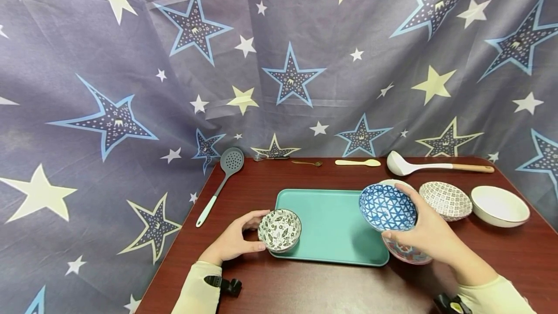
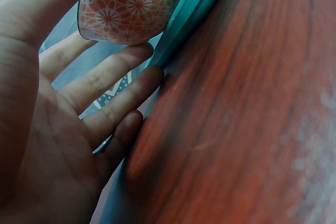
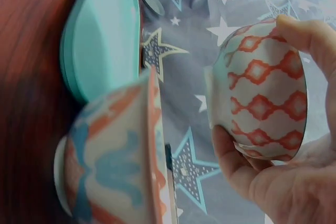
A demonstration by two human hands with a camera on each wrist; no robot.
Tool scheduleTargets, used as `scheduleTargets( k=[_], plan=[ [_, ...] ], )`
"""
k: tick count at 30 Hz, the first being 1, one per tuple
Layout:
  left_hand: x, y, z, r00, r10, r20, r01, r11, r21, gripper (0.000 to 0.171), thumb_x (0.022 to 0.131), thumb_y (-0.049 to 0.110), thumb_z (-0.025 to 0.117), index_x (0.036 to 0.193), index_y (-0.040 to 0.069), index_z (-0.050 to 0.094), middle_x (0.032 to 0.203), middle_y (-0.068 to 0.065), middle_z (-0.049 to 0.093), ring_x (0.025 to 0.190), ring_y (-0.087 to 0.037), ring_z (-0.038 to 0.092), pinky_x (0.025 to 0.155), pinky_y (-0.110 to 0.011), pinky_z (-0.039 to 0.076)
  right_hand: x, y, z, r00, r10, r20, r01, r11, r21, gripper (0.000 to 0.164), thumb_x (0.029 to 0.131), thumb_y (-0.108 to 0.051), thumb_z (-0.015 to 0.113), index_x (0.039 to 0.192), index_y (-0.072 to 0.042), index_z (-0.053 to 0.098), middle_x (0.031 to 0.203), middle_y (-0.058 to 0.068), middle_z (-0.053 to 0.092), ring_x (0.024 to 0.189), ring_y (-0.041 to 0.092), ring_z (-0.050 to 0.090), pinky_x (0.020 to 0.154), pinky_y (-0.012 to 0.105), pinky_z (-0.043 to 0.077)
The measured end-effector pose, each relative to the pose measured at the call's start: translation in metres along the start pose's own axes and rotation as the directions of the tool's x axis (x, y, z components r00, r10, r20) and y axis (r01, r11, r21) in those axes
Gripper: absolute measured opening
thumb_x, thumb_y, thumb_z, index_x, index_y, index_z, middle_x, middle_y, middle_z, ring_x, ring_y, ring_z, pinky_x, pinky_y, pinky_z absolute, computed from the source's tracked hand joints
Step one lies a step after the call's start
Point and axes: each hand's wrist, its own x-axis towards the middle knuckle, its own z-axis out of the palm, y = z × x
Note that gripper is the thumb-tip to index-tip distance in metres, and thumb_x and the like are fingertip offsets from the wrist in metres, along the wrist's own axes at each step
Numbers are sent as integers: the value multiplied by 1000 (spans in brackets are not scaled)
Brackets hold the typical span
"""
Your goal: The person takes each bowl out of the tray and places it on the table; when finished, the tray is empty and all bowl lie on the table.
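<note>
My left hand point(image 1: 237, 239) holds a small bowl point(image 1: 279, 230) with a dark leaf pattern inside, thumb and index finger at its side. The left wrist view shows its red-and-white flower outside, with the other fingers spread beside it. This bowl is at the left end of a green tray point(image 1: 327, 227). My right hand point(image 1: 429, 229) grips a bowl point(image 1: 387, 206) by its rim, tilted above the tray's right end. Its inside is blue-and-white, its outside white with red diamonds point(image 3: 260, 106). Just below stands a larger red-and-blue patterned bowl point(image 3: 113, 156), partly hidden in the head view.
Right of the tray are a brown-patterned bowl point(image 1: 445, 200) and a plain white bowl point(image 1: 499, 207); another pale bowl point(image 1: 397, 183) is partly hidden. Along the back lie a ladle point(image 1: 429, 166), a cream spreader point(image 1: 357, 163) and small spoons point(image 1: 307, 163). A slotted turner point(image 1: 224, 178) lies left.
</note>
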Motion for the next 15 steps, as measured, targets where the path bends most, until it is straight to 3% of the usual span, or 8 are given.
scheduleTargets(
  k=[3, 7, 13, 15],
  plan=[
    [0, 0, 0, 1000, -2, 1, 2, 1000, -3, 83, 84, 22, 90, 156, 15, 49, 131, -1, 68, 117, -21, 66, 102, -33, 49, -4, 4, -6, 1000, 20, 0, -20, 1000, -6, 116, 74, -35, 98, 165, -21, 28, 146, 26, 49, 114, 43, 62, 85, 49, 53],
    [0, 0, 0, 1000, -3, 1, 3, 1000, -9, 84, 84, 21, 90, 156, 14, 49, 130, -1, 68, 117, -21, 66, 102, -33, 49, -9, 12, -14, 999, 38, -12, -38, 999, -29, 115, 74, -36, 98, 164, -15, 29, 145, 26, 50, 115, 43, 60, 85, 48, 53],
    [0, 0, 1, 1000, 3, 0, -3, 1000, -13, 83, 84, 19, 90, 156, 16, 49, 131, -1, 68, 117, -21, 66, 102, -34, 50, -19, 26, -25, 997, 38, -63, -42, 997, -67, 116, 72, -34, 99, 163, -11, 31, 142, 27, 52, 115, 42, 58, 81, 18, 45],
    [0, 0, 1, 1000, 7, -1, -7, 1000, -13, 83, 84, 18, 90, 156, 16, 49, 131, -2, 68, 117, -22, 66, 101, -34, 50, -23, 30, -28, 996, 38, -80, -44, 996, -73, 115, 72, -32, 99, 163, -12, 32, 142, 27, 52, 115, 38, 57, 80, 13, 41]
  ],
)
